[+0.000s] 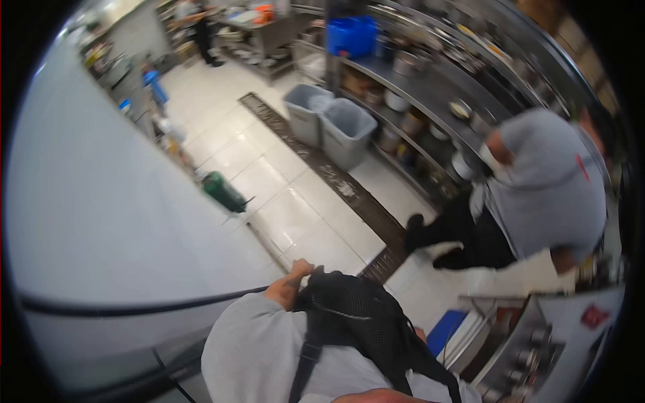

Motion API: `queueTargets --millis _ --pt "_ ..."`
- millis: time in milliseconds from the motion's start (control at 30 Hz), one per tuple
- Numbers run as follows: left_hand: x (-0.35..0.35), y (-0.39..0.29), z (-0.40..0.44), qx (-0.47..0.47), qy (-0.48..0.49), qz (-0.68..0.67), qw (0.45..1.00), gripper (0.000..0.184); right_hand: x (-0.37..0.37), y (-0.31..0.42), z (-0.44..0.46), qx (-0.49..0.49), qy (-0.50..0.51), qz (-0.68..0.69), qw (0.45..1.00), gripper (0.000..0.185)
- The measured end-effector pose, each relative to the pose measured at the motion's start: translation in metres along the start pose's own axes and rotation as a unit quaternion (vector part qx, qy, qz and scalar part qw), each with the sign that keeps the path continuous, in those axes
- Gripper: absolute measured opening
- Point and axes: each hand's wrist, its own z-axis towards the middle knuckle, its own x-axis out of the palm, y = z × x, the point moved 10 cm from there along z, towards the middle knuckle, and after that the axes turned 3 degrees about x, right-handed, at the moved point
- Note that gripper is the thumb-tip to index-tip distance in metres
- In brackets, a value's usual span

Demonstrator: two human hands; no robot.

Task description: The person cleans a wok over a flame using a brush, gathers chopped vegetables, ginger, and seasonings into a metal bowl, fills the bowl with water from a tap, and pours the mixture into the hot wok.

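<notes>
Against our front, over the grey shirt (248, 346), we see a black mesh bag (353, 302) with straps. Our left hand (302, 268) is at its upper left edge, fingers curled inward, the bag just beside and below; we cannot tell whether they pinch it. On the bag's other side, a small patch of skin may be our right hand (420, 334), mostly hidden, its grip unreadable. Just past that lies a blue panel (446, 332). Farther off, a co-worker (551, 181) bends near the steel shelves (430, 87); beyond, two grey bins (348, 134) stand beside a dark floor strip (322, 169). Farthest, we see another person (199, 33).
</notes>
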Motion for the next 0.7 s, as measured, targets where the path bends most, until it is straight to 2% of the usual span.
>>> queueTargets --millis 33,67,100,133,167,200,233,267,300,333,367,433,533,700 --pt "-0.006 -0.007 -0.005 0.009 0.005 0.019 1.0 0.044 0.02 -0.021 0.004 0.027 0.027 0.077 0.996 0.029" --pt "-0.001 -0.005 -0.009 0.063 -0.012 0.039 0.997 0.039 0.04 -0.047 0.011 0.068 0.043 0.166 0.983 0.029" --pt "0.002 -0.019 -0.005 0.131 -0.02 0.064 0.989 0.035 0.039 -0.05 0.013 0.083 0.032 0.117 0.989 0.034" --pt "-0.002 -0.03 -0.004 0.175 -0.026 0.083 0.981 0.035 0.068 -0.086 0.009 0.258 0.029 0.307 0.916 0.038" --pt "-0.005 -0.035 -0.003 0.185 -0.024 0.083 0.979 0.034 0.063 -0.085 0.009 0.243 0.003 0.224 0.944 0.044" --pt "-0.006 -0.033 0.004 0.175 -0.023 0.07 0.982 0.034 0.054 -0.073 -0.004 0.27 0.076 0.185 0.942 0.023" --pt "-0.012 -0.034 0.006 0.16 -0.019 0.053 0.986 0.034 0.066 -0.06 0.006 0.087 0.031 -0.03 0.995 0.019" --pt "-0.014 -0.04 0.009 0.145 -0.014 0.043 0.988 0.034 0.083 -0.072 0.0 0.11 -0.007 0.027 0.993 0.015" --pt "-0.015 -0.049 0.012 0.142 -0.008 0.042 0.989 0.034 0.073 -0.067 -0.029 0.202 0.029 0.13 0.97 0.013" --pt "-0.017 -0.058 0.016 0.144 -0.002 0.045 0.989 0.033 0.088 -0.073 -0.039 0.23 0.039 0.156 0.96 0.017" --pt "-0.017 -0.067 0.022 0.148 0.004 0.051 0.988 0.033 0.044 -0.043 -0.104 0.383 0.012 0.36 0.851 0.027" --pt "-0.019 -0.094 0.035 0.162 0.016 0.064 0.985 0.033 0.048 -0.045 -0.13 0.4 -0.07 0.443 0.799 0.038" --pt "-0.017 -0.128 0.045 0.186 0.029 0.08 0.979 0.032 0.07 -0.029 -0.175 0.428 -0.091 0.461 0.772 0.044" --pt "0.004 -0.196 0.053 0.238 0.061 0.116 0.962 0.031 0.119 -0.045 -0.227 0.463 -0.115 0.503 0.721 0.048"
